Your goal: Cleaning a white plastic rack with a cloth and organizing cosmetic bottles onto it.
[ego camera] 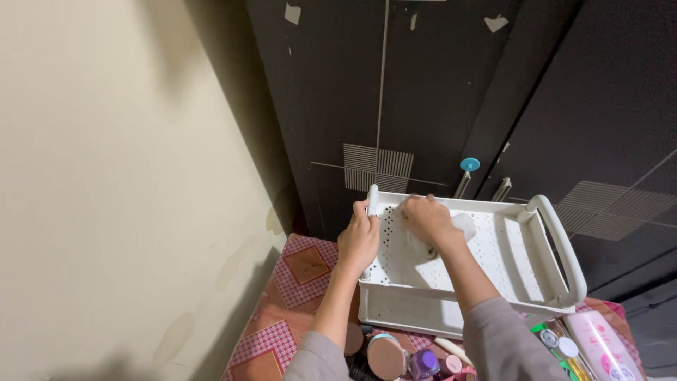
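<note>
The left hand (358, 238) is gripping the left handle of a white perforated plastic tray (508, 250) while the right hand (425, 217) is pressing a white cloth (462, 227), fingers closed on it, against the tray's floor.

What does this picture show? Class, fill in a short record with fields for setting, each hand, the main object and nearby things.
Setting: corner between a cream wall and a dark cabinet
Left hand: grips the left rim of the white perforated tray
Right hand: presses a white cloth onto the tray floor
Underneath: red checked cloth
Nearby: round jars and a pink bottle in front of the tray
</note>
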